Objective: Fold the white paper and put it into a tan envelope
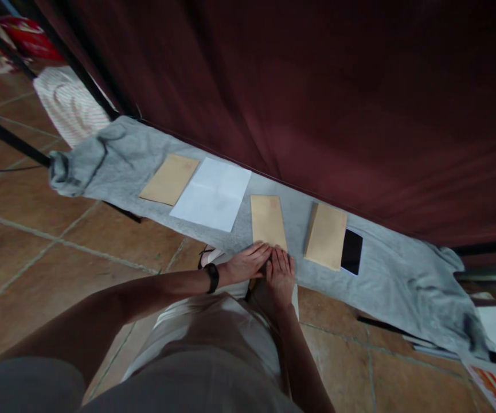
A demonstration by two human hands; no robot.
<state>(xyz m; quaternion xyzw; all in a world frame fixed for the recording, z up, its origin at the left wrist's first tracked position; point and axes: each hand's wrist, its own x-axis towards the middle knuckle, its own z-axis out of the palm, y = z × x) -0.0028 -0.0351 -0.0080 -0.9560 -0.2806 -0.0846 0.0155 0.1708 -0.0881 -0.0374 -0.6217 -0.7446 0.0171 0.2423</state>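
Note:
A tan paper envelope [268,219] lies on the grey cloth directly in front of me. Across its near end rest both my hands, side by side. My left hand [248,264] comes in from the left with its fingers stretched over the near edge. Beside it, my right hand [281,278] lies with extended fingers flat on the envelope's near right corner. The thumbs and the envelope's lower edge are partly hidden. To the left is a white paper sheet [213,192], next to another tan envelope [170,179]. A thicker stack of tan envelopes [325,236] sits to the right.
A dark-screened phone [352,251] touches the stack's right side. Grey cloth [396,272] covers the narrow bench. Behind it hangs a dark red curtain [338,115]. Black metal bars [11,137] stand at the left, a striped cloth [73,106] beyond them. Tiled floor [28,252] lies below.

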